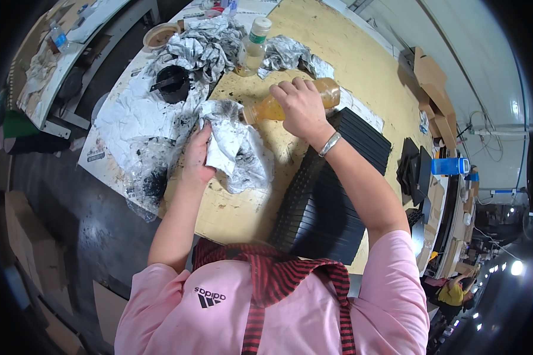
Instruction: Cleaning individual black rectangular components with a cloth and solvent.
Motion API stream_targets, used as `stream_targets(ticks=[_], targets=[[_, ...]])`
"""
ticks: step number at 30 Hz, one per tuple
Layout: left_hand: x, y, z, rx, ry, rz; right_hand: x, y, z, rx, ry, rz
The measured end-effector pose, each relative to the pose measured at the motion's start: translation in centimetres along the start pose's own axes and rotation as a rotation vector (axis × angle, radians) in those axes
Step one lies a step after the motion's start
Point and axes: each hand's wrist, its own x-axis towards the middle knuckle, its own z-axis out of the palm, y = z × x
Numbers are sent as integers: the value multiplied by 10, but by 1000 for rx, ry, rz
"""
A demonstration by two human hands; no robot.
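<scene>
Two hands are at work on my wooden table (pixel 361 71). My right hand (pixel 302 109) is clenched around an amber plastic bottle (pixel 290 102), tipped on its side with the neck pointing toward nine o'clock; orange-brown liquid fills most of it. The neck meets a crumpled white rag (pixel 231 145), smeared with black, which my left hand (pixel 198 157) grips from below, fingers curled into the cloth. A silver bracelet (pixel 330 144) sits on my right wrist.

At twelve o'clock from the bottle stands a second bottle (pixel 253 47), upright, capped in pale cream, holding a pale liquid low down. At ten o'clock lies a black round part (pixel 172 83) on stained white paper (pixel 130 118), with more crumpled rags (pixel 210 44) beside it. Farther, at eleven o'clock, a shallow tan bowl (pixel 160 35) sits near the table's edge; I cannot tell what is in it.

At five o'clock a stack of black ribbed panels (pixel 331 201) runs along under my right forearm. Bare tabletop lies open toward one o'clock, and the table's near edge curves beside my left elbow above the dark floor (pixel 83 225).
</scene>
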Motion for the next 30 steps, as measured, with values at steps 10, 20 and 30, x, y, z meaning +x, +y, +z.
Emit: stream_targets(ticks=[10,20,30], targets=[[8,0,-17,-30,-94,-39,2,6,-1,82,-20,-3],[-14,11,5,-80,-51,-39,13,24,39,1008,105,554],[-39,-4,19,83,-143,-109,-44,60,39,1164,158,847]])
